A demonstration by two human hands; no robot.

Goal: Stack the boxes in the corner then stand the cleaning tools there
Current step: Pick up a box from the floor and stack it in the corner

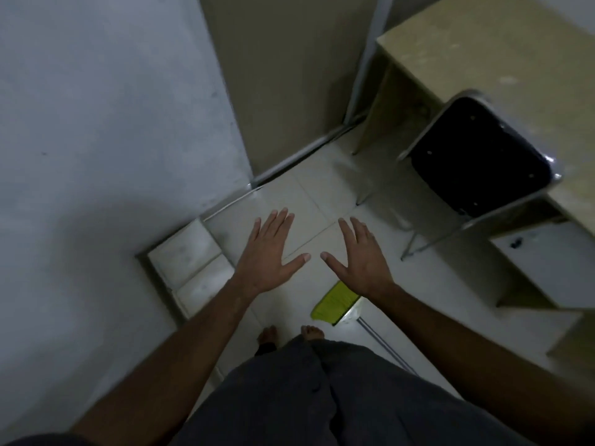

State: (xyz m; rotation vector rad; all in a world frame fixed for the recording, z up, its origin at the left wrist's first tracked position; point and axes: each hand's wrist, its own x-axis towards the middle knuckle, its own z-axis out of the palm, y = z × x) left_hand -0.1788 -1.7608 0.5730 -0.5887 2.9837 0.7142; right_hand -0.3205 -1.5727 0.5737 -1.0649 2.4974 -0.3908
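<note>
Both hands out in front, palms down, above the pale tiled floor (322, 188). Left hand (269, 255) spread flat, fingers straight, thumb out to the right; released, grasping nothing. Right hand (360, 257) likewise flat and spread, thumb out to the left, released, nothing in its grip. Thumb tips near each other, not touching.

Just left of the left hand and lower down, against the grey wall (112, 123): white boxes (190, 262), seen from above. Top face plain white, oblong, with a seam or edge across it that splits it into two panels; whether one box or two side by side cannot be told. How many lie stacked beneath also unclear from this angle.

Below the right hand, partly hidden by its wrist: a broom (333, 304) flat on the floor. Bristle head bright yellow-green, fanned, with a pale band where it meets a thin grey metal handle that runs down and right, behind the right forearm.

Well right of the right hand: a folding chair (479, 156) with a black seat and a silver tube frame, tucked beside a beige desk (483, 43). Beyond both hands, a corner with a dull beige panel (289, 75) and a metal strip along its foot. Near the lower edge, dark trousers and two bare feet.
</note>
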